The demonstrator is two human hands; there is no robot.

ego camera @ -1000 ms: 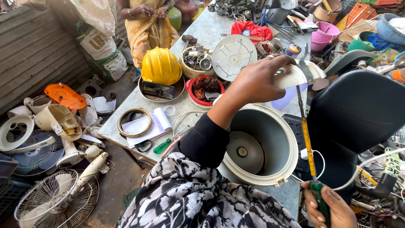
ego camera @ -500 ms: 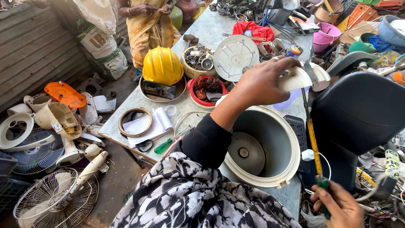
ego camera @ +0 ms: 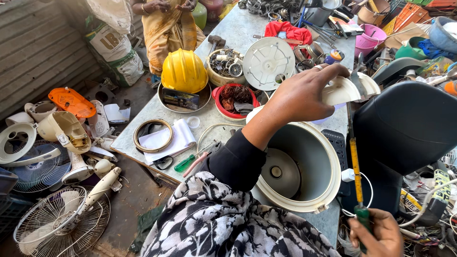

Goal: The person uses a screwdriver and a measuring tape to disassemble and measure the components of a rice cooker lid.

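My left hand [ego camera: 304,93] reaches across the table and grips a cream plastic part [ego camera: 350,89] above an open white rice cooker body [ego camera: 312,171], whose round heating plate shows inside. At the lower right, my right hand [ego camera: 377,233] holds a long screwdriver [ego camera: 356,169] with a green handle and yellow shaft; its tip points up toward the cream part. The cooker stands on the grey table [ego camera: 238,33], right in front of me.
On the table are a yellow hard hat [ego camera: 183,71], a red bowl of copper wire [ego camera: 235,100], a white round lid [ego camera: 269,63], a black power strip [ego camera: 339,147] and tools. A black curved cover [ego camera: 404,123] stands right. Fan parts [ego camera: 57,223] litter the floor left. Another person [ego camera: 166,24] sits beyond.
My left hand has shifted slightly with the cream part. My right hand has moved the screwdriver a little up and to the right, toward that part.
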